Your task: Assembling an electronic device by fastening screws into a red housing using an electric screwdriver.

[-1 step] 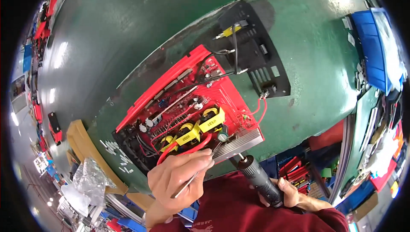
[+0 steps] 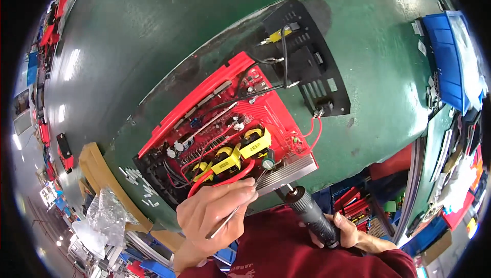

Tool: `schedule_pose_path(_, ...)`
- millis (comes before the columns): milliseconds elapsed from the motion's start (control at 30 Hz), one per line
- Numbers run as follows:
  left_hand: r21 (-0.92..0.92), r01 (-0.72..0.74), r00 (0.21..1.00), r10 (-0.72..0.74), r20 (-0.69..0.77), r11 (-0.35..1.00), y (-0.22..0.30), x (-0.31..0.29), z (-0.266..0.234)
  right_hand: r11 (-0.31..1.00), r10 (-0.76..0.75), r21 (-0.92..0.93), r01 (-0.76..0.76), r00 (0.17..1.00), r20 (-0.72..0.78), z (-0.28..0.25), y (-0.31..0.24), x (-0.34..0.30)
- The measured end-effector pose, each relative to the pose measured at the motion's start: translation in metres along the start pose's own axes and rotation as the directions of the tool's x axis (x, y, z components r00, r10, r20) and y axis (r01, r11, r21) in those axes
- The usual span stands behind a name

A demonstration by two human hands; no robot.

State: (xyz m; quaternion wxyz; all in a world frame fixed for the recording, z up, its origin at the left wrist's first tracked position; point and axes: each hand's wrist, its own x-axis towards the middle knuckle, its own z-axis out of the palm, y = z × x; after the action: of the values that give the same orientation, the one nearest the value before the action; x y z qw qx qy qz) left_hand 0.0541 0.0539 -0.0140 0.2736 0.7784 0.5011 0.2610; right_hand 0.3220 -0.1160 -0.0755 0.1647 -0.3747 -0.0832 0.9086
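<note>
At the centre of the frame, the opened red-cased circuit unit (image 2: 276,111) lies slantwise with its silver finned block (image 2: 292,174) toward the lower edge, apparently so both hands can reach it. The left hand (image 2: 215,211), lower centre, pinches a slim metal tool (image 2: 223,222) with curled fingers; the right hand (image 2: 345,231), lower right, grips a black screwdriver (image 2: 309,211), bit angled up-left toward the block, contact unclear.

Downward fisheye view from the head

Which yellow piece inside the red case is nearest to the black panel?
The rightmost yellow piece, beside the round capacitor; the others sit lower left, closer to the left hand.
</note>
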Motion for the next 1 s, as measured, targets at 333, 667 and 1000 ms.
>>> schedule_pose_path(333,0.004,-0.014,1.0,0.014,0.011,1.0,-0.004,0.0,0.005,0.99,-0.052,0.137,0.039,0.995,0.091,0.004,0.0,0.008)
schedule_pose_path(667,0.053,-0.074,0.997,0.074,0.008,0.996,-0.005,-0.004,0.005,0.991,-0.113,0.063,0.116,0.992,-0.051,0.005,0.015,0.008)
schedule_pose_path(1000,0.003,-0.055,0.999,0.055,-0.001,0.999,-0.005,-0.004,0.005,0.982,-0.19,0.02,0.189,0.981,0.032,0.001,0.009,0.005)
